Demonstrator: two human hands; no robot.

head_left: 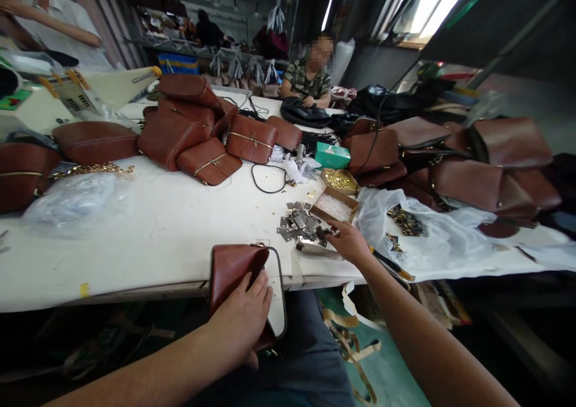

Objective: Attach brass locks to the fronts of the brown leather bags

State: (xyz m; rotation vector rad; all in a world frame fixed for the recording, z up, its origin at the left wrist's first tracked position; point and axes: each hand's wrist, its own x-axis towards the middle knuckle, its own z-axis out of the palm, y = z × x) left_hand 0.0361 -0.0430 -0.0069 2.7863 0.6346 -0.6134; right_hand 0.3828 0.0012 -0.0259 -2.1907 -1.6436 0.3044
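A brown leather bag (231,272) with a dark-edged white panel lies partly over the table's front edge and my lap. My left hand (249,305) is closed on it, fingers laid across the leather and thumb low at its underside. My right hand (347,242) reaches to the right edge of a heap of small grey metal plates (299,222). Its fingers are bent together at the plates; what is between the fingertips is too small to make out. Just behind that hand stands an open cardboard box (335,206) of small whitish pieces.
Brown bags (173,134) are piled at the back left, with more bags (468,182) at the right. A box of gold fittings (341,180), a green box (332,155) and a plastic bag of metal parts (432,227) stand nearby. Pliers (391,265) lie by the front edge. A co-worker (308,80) sits opposite.
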